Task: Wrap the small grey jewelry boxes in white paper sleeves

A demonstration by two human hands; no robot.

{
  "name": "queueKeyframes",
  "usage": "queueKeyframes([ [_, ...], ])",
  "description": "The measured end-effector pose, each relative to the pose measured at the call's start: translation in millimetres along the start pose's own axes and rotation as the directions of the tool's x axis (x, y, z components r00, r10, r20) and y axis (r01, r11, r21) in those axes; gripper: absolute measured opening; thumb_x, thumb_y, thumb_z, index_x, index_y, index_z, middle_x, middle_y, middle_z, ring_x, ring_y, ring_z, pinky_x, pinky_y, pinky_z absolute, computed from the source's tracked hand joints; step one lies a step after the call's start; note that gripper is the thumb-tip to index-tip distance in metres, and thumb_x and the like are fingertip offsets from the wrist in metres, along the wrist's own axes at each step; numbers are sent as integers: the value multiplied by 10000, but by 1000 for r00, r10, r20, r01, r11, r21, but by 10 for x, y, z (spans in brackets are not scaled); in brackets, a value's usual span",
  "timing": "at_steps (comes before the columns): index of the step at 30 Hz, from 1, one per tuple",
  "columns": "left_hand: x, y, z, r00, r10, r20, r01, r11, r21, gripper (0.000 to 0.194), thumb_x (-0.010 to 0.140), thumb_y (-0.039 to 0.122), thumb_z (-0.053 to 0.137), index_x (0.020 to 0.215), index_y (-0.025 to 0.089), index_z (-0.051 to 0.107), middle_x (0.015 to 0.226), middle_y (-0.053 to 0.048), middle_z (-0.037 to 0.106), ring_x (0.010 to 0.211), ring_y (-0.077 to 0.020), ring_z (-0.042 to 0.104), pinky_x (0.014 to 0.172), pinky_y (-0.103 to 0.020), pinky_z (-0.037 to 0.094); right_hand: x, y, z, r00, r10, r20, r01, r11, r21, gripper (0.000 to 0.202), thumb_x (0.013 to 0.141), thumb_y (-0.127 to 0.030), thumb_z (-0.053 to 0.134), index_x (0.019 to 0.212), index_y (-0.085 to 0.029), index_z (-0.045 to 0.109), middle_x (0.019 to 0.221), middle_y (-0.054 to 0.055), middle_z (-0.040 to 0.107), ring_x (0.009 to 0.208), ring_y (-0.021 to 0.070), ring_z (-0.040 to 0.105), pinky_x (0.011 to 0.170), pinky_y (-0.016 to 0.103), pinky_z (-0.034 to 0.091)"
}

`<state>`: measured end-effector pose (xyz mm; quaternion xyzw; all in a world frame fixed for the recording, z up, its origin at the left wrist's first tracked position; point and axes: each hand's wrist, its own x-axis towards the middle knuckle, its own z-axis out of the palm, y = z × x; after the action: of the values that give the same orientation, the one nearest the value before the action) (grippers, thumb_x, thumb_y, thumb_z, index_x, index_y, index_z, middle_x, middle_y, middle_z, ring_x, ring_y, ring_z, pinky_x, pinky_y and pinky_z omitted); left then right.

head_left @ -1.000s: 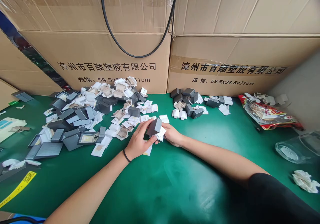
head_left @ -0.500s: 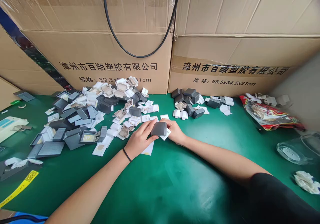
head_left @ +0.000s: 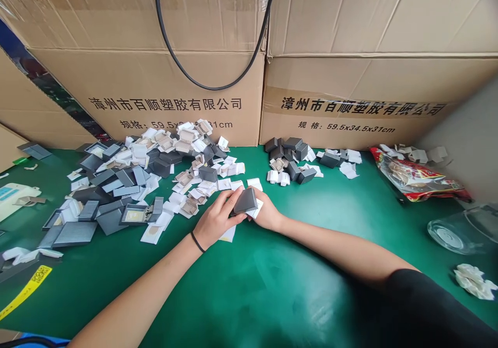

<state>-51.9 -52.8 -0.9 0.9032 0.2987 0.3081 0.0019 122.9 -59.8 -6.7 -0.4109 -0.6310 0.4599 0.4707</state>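
**Small dark grey box (head_left: 245, 201) in hand at the centre of the frame**

The box is tilted, one flat face turned up towards the camera. The left hand (head_left: 216, 219) has a firm grip on it, thumb along the near edge and fingers over the far side. The right hand (head_left: 268, 212) is at its right end, where a white slip (head_left: 256, 209) sticks out between palm and box; its fingertips are hidden, so I cannot tell what that grip has closed on.

The box looks like stiff card: probably light, not slippery, but likely to dent at the corners if squeezed. Opposite side walls seem the best hold; the slip looks thin and easily creased.

Another white piece (head_left: 228, 234) lies on the green desk (head_left: 249, 296) just below the left hand. A heap of grey boxes and white liners (head_left: 134, 156) spreads over the left of the frame; a smaller cluster (head_left: 293, 144) sits right of centre.

Behind, the left carton (head_left: 194, 78) and right carton (head_left: 342, 81) both read 漳州市百顺塑胶有限公司; the right one adds 规格: 59.5x34.5x31cm. A yellow strip (head_left: 25, 293), lower left, carries a square code and illegible lettering. Print on the red packet (head_left: 420, 177), right edge, is unreadable.
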Motion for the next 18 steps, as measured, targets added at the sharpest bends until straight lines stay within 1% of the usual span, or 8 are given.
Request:
queueKeyframes([
  [2, 6, 5, 15, 1000, -2, -4, 2, 1000, 17, 630, 861, 310, 497, 1413, 242, 201, 1149, -128, 496, 1080, -232, 535, 843, -311, 508, -10, 28, 26, 993, 104, -47, -106, 994, -36, 203, 685, -241, 596, 767, -202, 415, 695, -25, 543, 440, 77, 498, 376, 200, 392],
  [4, 17, 16, 21, 1000, -13, -11, 13, 1000, 19, 604, 862, 313, 494, 1403, 242, 234, 1127, -124, 496, 1068, -230, 536, 863, -324, 497, -10, 46, 37, 980, 186, -74, -189, 981, -42, 210, 715, -235, 557, 768, -217, 354, 626, -56, 517, 371, 70, 468, 330, 193, 362],
  [6, 29, 26, 16, 998, -58, -4, 58, 998, -12, 577, 867, 331, 481, 1393, 248, 260, 1116, -116, 492, 1064, -220, 535, 869, -317, 489, 1, 58, 30, 977, 205, -54, -208, 977, -45, 206, 734, -233, 536, 786, -221, 337, 583, -74, 500, 354, 71, 456, 326, 191, 353],
  [8, 36, 21, 5, 989, -144, 18, 145, 987, -66, 562, 872, 362, 465, 1389, 259, 270, 1108, -104, 486, 1055, -204, 537, 852, -294, 490, 19, 63, 10, 986, 165, 12, -165, 986, -9, 209, 731, -214, 534, 857, -212, 367, 599, -74, 500, 381, 68, 458, 355, 192, 365],
  [11, 28, -24, -7, 965, -256, 50, 261, 957, -129, 567, 869, 434, 438, 1388, 278, 274, 1107, -94, 478, 1038, -196, 539, 813, -274, 495, 52, 55, -25, 987, 60, 146, -77, 990, 116, 338, 703, -194, 564, 1003, -199, 408, 655, -68, 491, 461, 65, 463, 433, 202, 407],
  [13, 15, -60, -9, 959, -278, 53, 283, 947, -150, 596, 853, 499, 415, 1389, 278, 279, 1119, -101, 476, 1035, -206, 538, 783, -272, 498, 68, 46, -42, 974, 13, 226, -47, 988, 145, 320, 700, -230, 602, 982, -186, 458, 687, -51, 494, 503, 67, 465, 473, 214, 428],
  [15, 4, -82, -9, 964, -265, 39, 268, 950, -163, 638, 827, 558, 395, 1385, 266, 296, 1116, -109, 482, 1024, -215, 541, 769, -273, 497, 75, 49, -48, 968, 2, 250, -29, 994, 105, 280, 703, -301, 641, 911, -173, 505, 723, -27, 509, 521, 71, 466, 475, 220, 437],
  [18, 4, -78, -15, 969, -245, 17, 244, 956, -162, 664, 805, 595, 379, 1372, 252, 328, 1091, -108, 496, 1005, -214, 546, 772, -273, 492, 72, 79, -43, 979, -42, 197, 40, 999, 14, 305, 712, -403, 658, 877, -167, 557, 845, 22, 537, 594, 97, 504, 452, 220, 444],
])
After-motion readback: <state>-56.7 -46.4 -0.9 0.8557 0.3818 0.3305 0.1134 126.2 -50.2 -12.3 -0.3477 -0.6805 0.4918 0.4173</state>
